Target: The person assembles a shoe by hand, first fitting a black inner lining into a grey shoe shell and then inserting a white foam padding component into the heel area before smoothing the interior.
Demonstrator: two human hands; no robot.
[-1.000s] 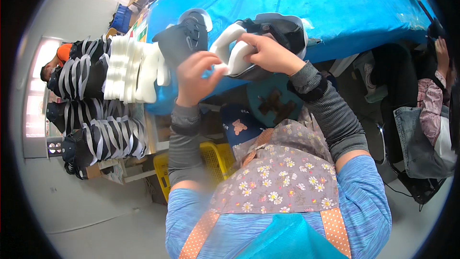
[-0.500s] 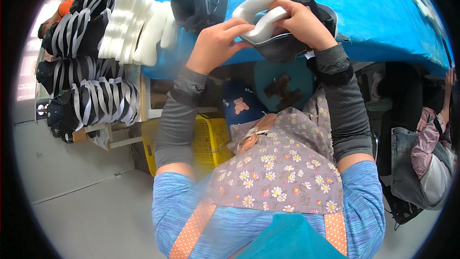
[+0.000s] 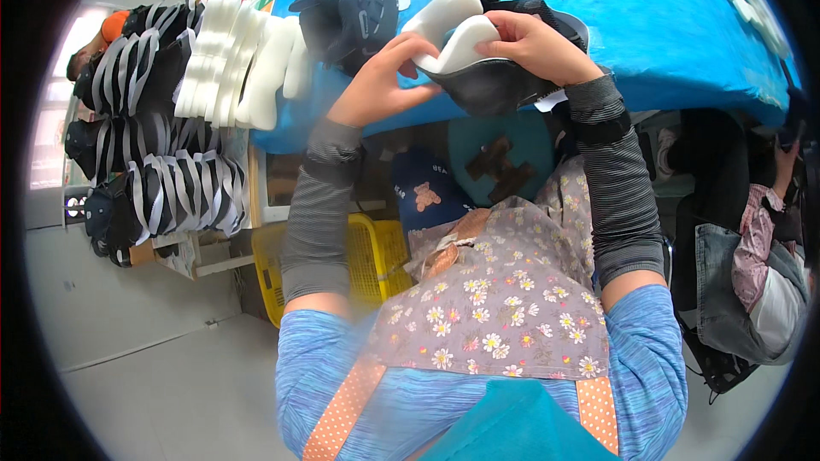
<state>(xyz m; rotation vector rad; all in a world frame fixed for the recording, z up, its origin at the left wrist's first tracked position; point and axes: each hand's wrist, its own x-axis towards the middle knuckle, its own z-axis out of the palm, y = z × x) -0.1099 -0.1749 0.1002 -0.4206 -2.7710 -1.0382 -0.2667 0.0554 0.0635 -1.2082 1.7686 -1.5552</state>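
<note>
I hold a dark shoe upper [image 3: 495, 85] over the edge of a table with a blue cover [image 3: 649, 26]. A white foam last [image 3: 448, 34] sticks out of the upper's opening. My right hand [image 3: 534, 47] grips the upper and the last from above. At the last's near end, the fingers of my left hand [image 3: 380, 81] pinch the upper's rim. A second dark shoe [image 3: 350, 21] lies on the blue cover just left of my hands.
A row of white foam lasts [image 3: 239, 60] and racks of dark striped uppers [image 3: 154, 154] stand at the left. A yellow crate [image 3: 371, 265] sits under the table. Another person in jeans [image 3: 752, 265] sits at the right.
My view has tilted down and the hands with the shoe now sit nearer the top edge. The left hand has shifted along the last toward its near end.
</note>
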